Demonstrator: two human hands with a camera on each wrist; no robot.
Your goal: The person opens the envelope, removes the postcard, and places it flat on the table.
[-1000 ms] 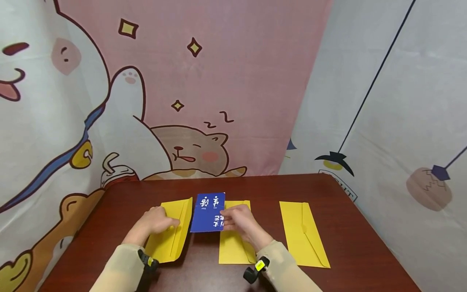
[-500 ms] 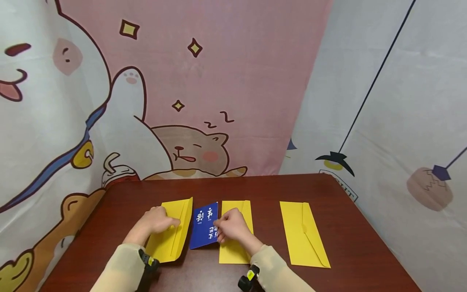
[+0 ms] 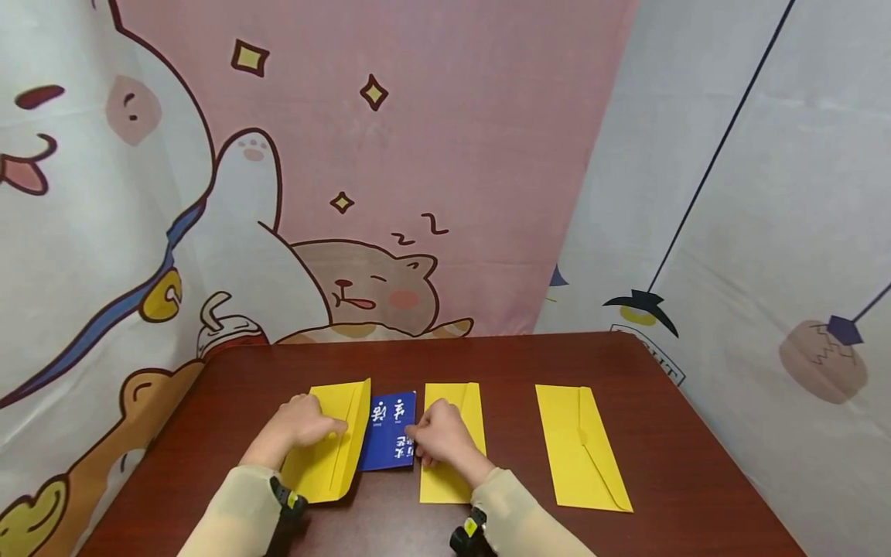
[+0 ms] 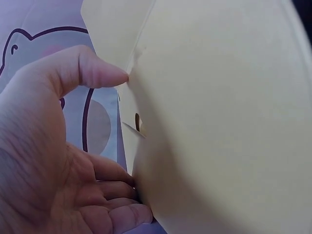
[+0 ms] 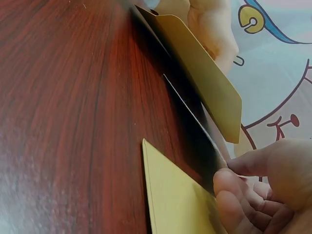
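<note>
My left hand point(image 3: 299, 424) grips the leftmost yellow envelope point(image 3: 327, 472), its thumb against one face in the left wrist view. The envelope's right-hand flap stands raised from the table. A blue card point(image 3: 390, 445) with white characters is pinched by its right edge between the thumb and fingers of my right hand point(image 3: 445, 435). The card's left edge meets the raised flap in the head view; whether any of it lies inside the envelope, I cannot tell. Under my right hand lies a second yellow envelope point(image 3: 445, 483).
A third yellow envelope point(image 3: 581, 449) lies flat further right on the dark red-brown table point(image 3: 501, 360). Behind the table hangs a cartoon-printed cloth point(image 3: 487, 193).
The blue card, held in my right hand, has come down and toward the left envelope, its left part now behind the flap's edge. My left hand has stayed put.
</note>
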